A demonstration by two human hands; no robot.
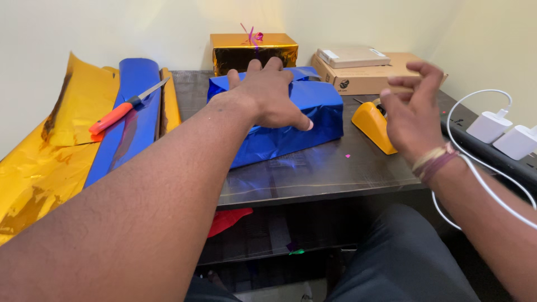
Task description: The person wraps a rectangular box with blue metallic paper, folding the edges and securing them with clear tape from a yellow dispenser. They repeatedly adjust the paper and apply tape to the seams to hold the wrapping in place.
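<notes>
A left hand (268, 95) presses flat, fingers spread, on a blue-wrapped box (279, 120) mid-counter (335, 168). The right hand (411, 112) hovers empty, fingers loosely curled, just right of it above a yellow tape dispenser (372, 126).

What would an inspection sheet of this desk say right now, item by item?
Surface: dark desk, small paper scraps on it.
Job's things: blue-wrapped box; yellow tape dispenser.
Clutter: gold-wrapped box, cardboard boxes, blue foil roll, gold foil sheets, orange-handled knife.
Grips: left hand flat on the blue box; right hand raised, open, holding nothing visible.
Cables: white cable from white chargers.
Surroundings: pale walls; red scrap below desk.
</notes>
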